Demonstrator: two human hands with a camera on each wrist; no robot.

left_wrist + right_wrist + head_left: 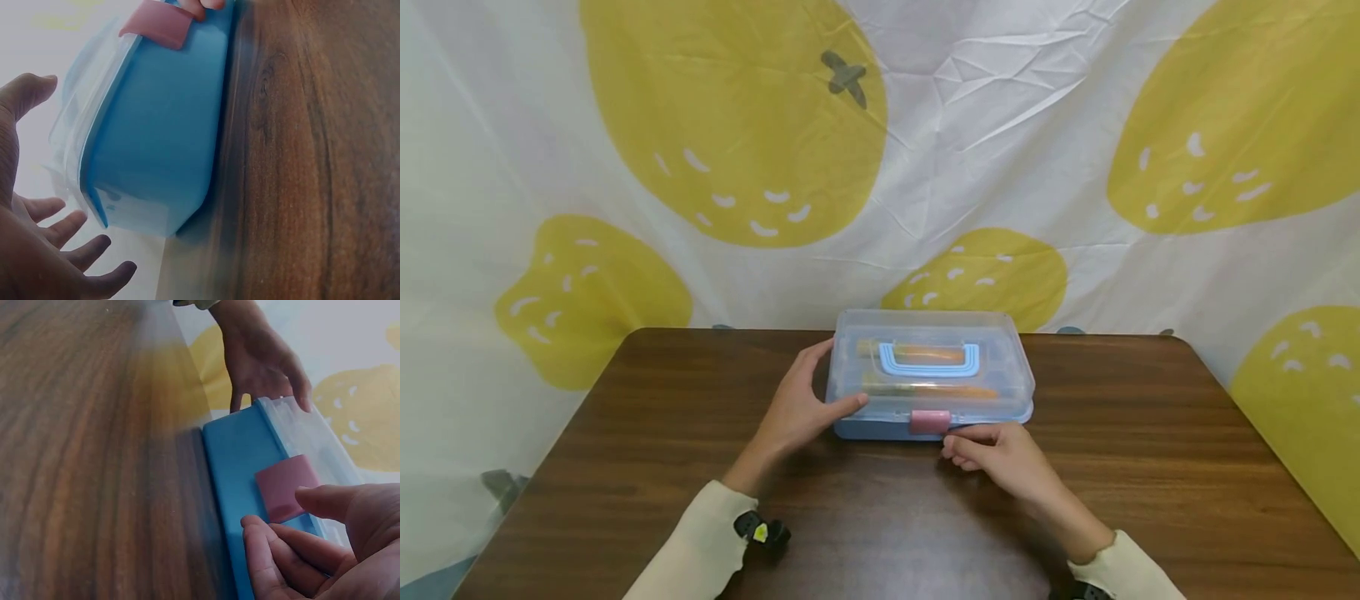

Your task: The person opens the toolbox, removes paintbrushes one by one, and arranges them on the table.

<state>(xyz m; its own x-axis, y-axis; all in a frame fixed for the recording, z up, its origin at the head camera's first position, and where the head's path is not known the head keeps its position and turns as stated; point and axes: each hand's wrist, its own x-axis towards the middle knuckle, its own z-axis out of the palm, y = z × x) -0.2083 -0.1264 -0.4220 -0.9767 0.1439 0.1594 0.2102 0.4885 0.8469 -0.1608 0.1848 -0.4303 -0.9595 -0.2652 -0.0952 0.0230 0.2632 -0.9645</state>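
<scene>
A pencil box (931,375) with a blue base, clear lid and pink latch (930,422) sits on the table, its lid down. Orange and yellow long items show through the lid beneath a light blue handle (929,369). My left hand (800,408) is at the box's left end, thumb reaching over the lid's front corner; its fingers look spread and loosely bent in the left wrist view. At the front, the fingers of my right hand (996,458) are curled at the latch's lower edge, with the thumb tip overlapping the latch in the right wrist view.
The box stands on a dark brown wooden table (625,467) close to its far edge. Behind it hangs a white cloth (985,125) printed with yellow fruit shapes. Each wrist wears a black strap (762,531) over a pale sleeve.
</scene>
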